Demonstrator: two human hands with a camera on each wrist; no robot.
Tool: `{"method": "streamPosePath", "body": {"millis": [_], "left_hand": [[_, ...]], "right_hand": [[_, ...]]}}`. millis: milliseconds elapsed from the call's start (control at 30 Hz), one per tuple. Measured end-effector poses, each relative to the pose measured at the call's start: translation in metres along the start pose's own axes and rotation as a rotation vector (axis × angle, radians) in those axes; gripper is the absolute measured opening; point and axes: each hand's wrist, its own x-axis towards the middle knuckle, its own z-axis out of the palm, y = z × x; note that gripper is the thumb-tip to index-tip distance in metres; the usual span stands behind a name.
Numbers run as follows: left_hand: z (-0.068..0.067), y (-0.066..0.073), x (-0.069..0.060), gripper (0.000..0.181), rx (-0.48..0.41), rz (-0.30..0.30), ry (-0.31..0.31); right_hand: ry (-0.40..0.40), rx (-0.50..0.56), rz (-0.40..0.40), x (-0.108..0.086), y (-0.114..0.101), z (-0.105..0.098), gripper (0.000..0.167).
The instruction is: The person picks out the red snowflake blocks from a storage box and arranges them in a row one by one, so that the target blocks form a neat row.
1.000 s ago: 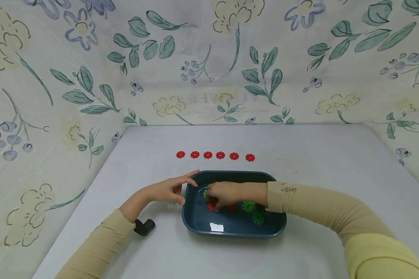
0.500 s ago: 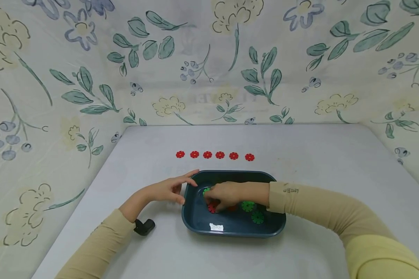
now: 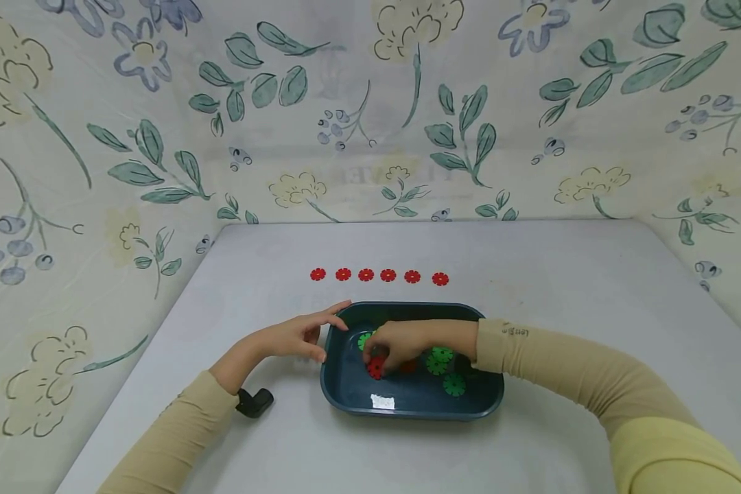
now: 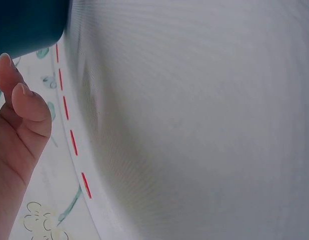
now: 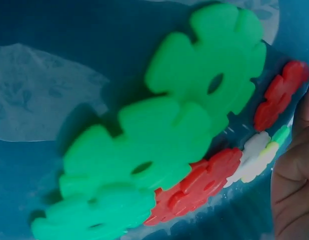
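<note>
My right hand (image 3: 395, 344) reaches into a dark blue tray (image 3: 414, 416), its fingertips pinching a red flower-shaped plastic piece (image 3: 375, 368) that stands tilted. In the right wrist view, the edge of that red piece (image 5: 277, 97) is beside the fingers. Green flower-shaped pieces (image 3: 454, 384) lie at the tray's right side, with another green piece (image 3: 364, 341) near the left end. More red pieces (image 5: 199, 187) and a white piece (image 5: 249, 155) lie partly hidden beneath my right hand. My left hand (image 3: 296, 336) rests its fingers at the tray's left rim, thumb against the outer wall.
Several red flower-shaped pieces (image 3: 366, 275) lie in a row on the white table (image 3: 562, 274) beyond the tray. A small black device (image 3: 255, 403) sits by the left wrist. A floral cloth (image 3: 346, 103) hangs behind the table.
My right fingers have shifted slightly around the red flower-shaped piece, which shows more fully and more tilted now. My left hand and the row of red pieces stay in place.
</note>
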Motion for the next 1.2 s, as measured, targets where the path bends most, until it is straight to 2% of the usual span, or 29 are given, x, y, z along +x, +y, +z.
{"method": "streamPosePath", "body": {"millis": [267, 633, 933, 1200], "left_hand": [[0.001, 0.000, -0.001, 0.057, -0.016, 0.008, 0.001], [0.001, -0.001, 0.000, 0.058, -0.015, 0.002, 0.007], [0.001, -0.001, 0.000, 0.059, -0.026, -0.026, 0.002], [0.001, 0.000, 0.001, 0.058, -0.028, -0.032, 0.007]], "right_hand": [[0.029, 0.081, -0.016, -0.005, -0.002, -0.010, 0.036], [0.099, 0.162, -0.023, -0.025, -0.007, -0.031, 0.041], [0.151, 0.222, -0.057, -0.045, -0.008, -0.046, 0.037], [0.241, 0.251, -0.028, -0.068, -0.003, -0.062, 0.033]]}}
